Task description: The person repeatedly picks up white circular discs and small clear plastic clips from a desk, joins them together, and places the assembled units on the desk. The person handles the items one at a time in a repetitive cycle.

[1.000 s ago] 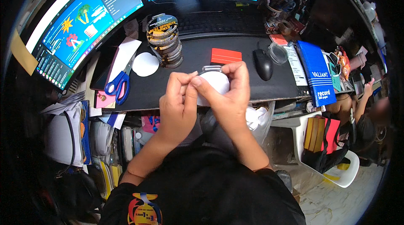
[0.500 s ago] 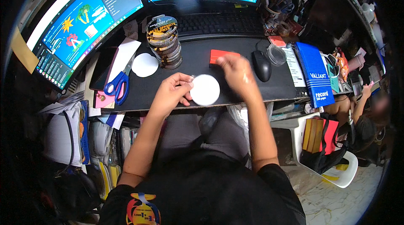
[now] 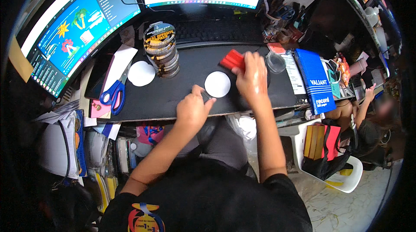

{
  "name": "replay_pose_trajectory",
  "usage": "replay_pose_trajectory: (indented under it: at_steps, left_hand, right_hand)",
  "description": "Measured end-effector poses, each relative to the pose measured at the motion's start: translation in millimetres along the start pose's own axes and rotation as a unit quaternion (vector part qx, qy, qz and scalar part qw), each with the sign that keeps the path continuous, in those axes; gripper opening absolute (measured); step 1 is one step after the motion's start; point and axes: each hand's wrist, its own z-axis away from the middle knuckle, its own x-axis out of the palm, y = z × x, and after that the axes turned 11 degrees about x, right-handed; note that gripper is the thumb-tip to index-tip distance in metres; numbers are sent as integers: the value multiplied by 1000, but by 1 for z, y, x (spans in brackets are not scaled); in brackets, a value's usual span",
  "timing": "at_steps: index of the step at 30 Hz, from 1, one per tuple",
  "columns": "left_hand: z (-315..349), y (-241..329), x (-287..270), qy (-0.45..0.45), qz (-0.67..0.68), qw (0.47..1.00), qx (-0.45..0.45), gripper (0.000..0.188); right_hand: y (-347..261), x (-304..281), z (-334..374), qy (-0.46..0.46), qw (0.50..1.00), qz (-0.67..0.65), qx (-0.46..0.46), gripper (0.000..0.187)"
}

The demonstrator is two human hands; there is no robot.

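A round white disc (image 3: 217, 84) lies on the black desk mat near the front edge. My left hand (image 3: 193, 108) holds it at its lower left rim, thumb and forefinger on either side of a small dark part whose kind I cannot make out. In my right hand (image 3: 253, 80) is a red squeegee (image 3: 234, 60), ridged, with a black edge, tilted just beyond the disc. Another white disc (image 3: 141, 73) lies at left beside a tall stack of round medals (image 3: 162, 54), the top one printed. My right hand mostly hides the black mouse.
Blue-handled scissors (image 3: 113, 97) lie at the left. On the right are a clear round container (image 3: 275, 63) and a blue record book (image 3: 315, 82). A keyboard (image 3: 203, 30) and two screens stand behind. Another person sits far right, beyond a white chair (image 3: 346, 178).
My right hand has closed on the red squeegee and raised it, tilting it. My left hand has turned around the disc's rim, now gripping lower. The whole view has shifted slightly.
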Motion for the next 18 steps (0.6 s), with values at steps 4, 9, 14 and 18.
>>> replay_pose_trajectory:
  at_steps: [4, 9, 14, 18]
  left_hand:
    - [-4, 8, 3, -72, 71, 994, 38, 43]
    - [-39, -21, -3, 25, 154, 986, 57, 20]
    - [-106, -34, 18, -35, 241, 958, 149, 16]
    - [-128, -40, 13, -180, 277, 922, 203, 21]
  right_hand:
    - [-13, -30, 35, -71, 997, 11, -10, 28]
    - [-15, -33, 49, -114, 992, 55, -26, 30]
    - [-19, -16, 49, -142, 982, 103, -66, 37]
    - [-22, -11, 49, -164, 976, 133, -46, 38]
